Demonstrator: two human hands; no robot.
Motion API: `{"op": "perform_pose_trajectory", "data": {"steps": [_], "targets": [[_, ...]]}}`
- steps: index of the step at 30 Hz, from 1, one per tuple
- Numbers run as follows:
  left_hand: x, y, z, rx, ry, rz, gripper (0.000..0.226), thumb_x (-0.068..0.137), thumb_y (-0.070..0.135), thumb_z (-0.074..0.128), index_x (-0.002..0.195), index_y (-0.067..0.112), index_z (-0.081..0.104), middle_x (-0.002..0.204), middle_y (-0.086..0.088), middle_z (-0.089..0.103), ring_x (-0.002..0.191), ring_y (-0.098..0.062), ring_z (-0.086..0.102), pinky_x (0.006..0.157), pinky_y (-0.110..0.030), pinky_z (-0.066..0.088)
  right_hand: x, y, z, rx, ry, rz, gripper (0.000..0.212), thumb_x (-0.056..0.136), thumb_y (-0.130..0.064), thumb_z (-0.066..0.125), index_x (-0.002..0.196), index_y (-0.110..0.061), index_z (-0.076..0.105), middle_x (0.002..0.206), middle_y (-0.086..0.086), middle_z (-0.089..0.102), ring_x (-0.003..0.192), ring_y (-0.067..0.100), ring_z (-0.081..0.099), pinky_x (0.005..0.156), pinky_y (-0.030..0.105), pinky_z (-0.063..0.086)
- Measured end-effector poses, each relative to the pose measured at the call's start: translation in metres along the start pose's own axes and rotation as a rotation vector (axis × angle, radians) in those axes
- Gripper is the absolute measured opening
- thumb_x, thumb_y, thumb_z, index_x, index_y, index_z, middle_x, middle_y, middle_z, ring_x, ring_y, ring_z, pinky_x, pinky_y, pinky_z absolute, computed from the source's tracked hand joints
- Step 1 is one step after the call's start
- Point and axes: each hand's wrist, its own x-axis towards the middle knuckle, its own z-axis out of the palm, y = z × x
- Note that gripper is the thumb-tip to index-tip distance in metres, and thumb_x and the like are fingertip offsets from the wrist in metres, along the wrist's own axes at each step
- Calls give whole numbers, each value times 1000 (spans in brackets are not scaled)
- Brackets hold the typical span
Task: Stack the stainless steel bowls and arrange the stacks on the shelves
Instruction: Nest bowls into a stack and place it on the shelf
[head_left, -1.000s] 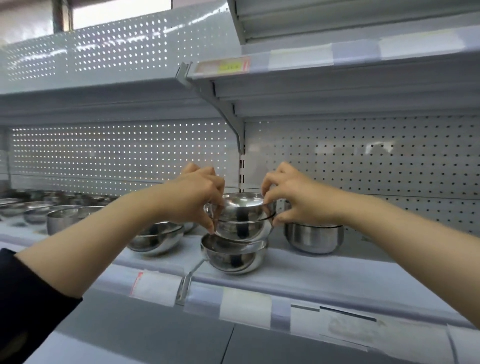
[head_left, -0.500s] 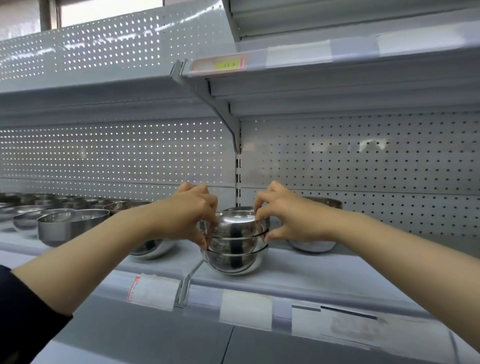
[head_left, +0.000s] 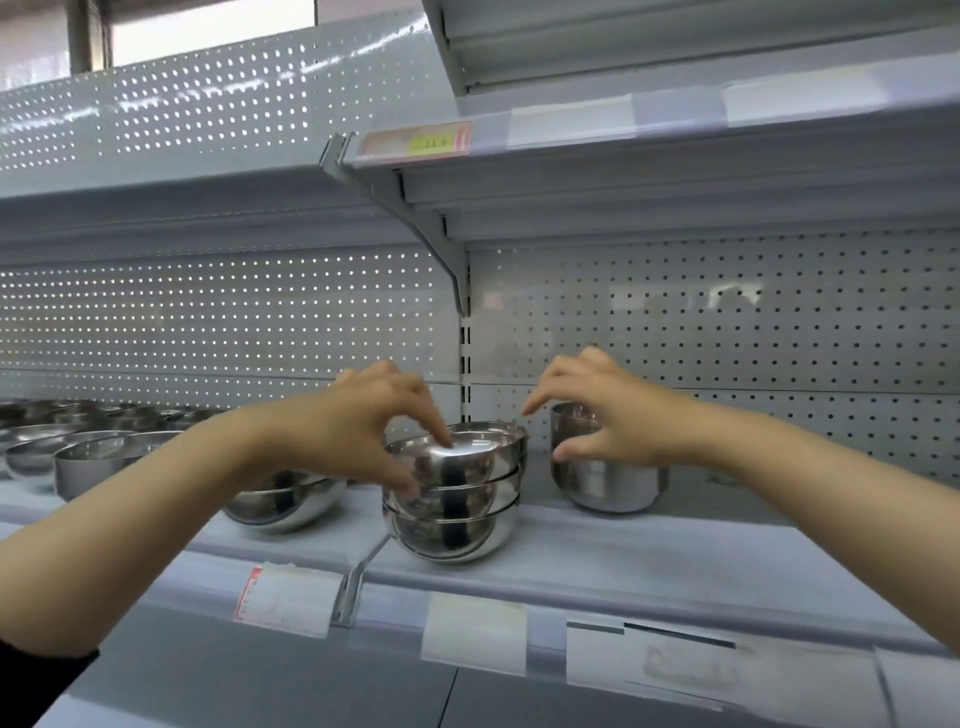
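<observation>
Shelf: my pale grey metal shelf (head_left: 597, 566) carries everything.
Stack: nested shiny stainless steel bowls (head_left: 453, 493) at its front edge.
Left hand (head_left: 358, 421): fingertips touch the top bowl.
Right hand (head_left: 608, 415): fingers loose, empty, before a taller steel pot (head_left: 608, 483).

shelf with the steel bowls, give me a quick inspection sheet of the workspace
surface: grey shelf with label strips along its front edge.
job's things: centre stack of bowls stands on the shelf, about three nested; a tilted pair of bowls lies to its left; a deeper bowl stands to its right; more bowls sit far left.
clutter: nothing seen.
grips: left hand touches the top of the centre stack with its fingertips; right hand is off the stack, fingers spread, in front of the deeper bowl.
cables: nothing seen.
surroundings: perforated back panel, upper shelf with a yellow price tag.
</observation>
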Motion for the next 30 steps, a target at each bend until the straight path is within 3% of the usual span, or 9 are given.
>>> {"op": "perform_pose_trajectory", "data": {"steps": [3,8,13,18,25,28,30], "targets": [[18,31,-10,-144,135,70,35,65,50,73,98,50,59,101,30,47,102,4,33,89,-24,28,-18,20,-26,13,43,98,30,80,-37,70,104,-46,55,118,-22,43,119,-1,30,104,28,27],[73,81,0,129,200,93,46,68,55,71,110,39,60,104,12,48,100,-10,30,83,-31,24,-47,51,-43,-19,49,192,27,76,-41,72,94,-52,55,117,-26,46,119,1,37,99,25,28],[125,106,24,386,74,39,59,68,52,72,121,33,56,112,2,49,113,-22,33,89,-36,26,-57,83,-30,-225,-41,324,50,72,-42,76,116,-44,54,130,-9,40,124,14,25,99,34,32],[166,110,40,500,-126,-54,65,69,48,73,126,26,52,118,-4,47,115,-26,30,94,-37,25,-40,105,-8,-324,-157,371,67,72,-37,76,132,-36,45,131,-3,34,121,19,25,97,32,35],[195,112,62,526,-283,-138,83,63,47,79,132,20,40,130,-7,48,126,-28,30,102,-38,25,-25,120,12,-375,-193,287,63,71,-39,77,127,-21,54,121,0,43,111,19,31,92,33,42],[196,109,62,516,-261,-109,78,63,49,78,127,20,45,120,-4,53,120,-25,35,94,-35,27,-25,123,10,-390,-188,233,62,70,-42,77,124,-20,56,121,-1,43,108,17,32,90,30,40],[197,109,62,523,-236,-82,71,62,49,78,120,21,50,102,0,54,108,-22,38,84,-32,26,-26,124,7,-386,-188,227,63,67,-44,79,122,-20,57,121,-2,42,107,17,35,90,29,41]]}}
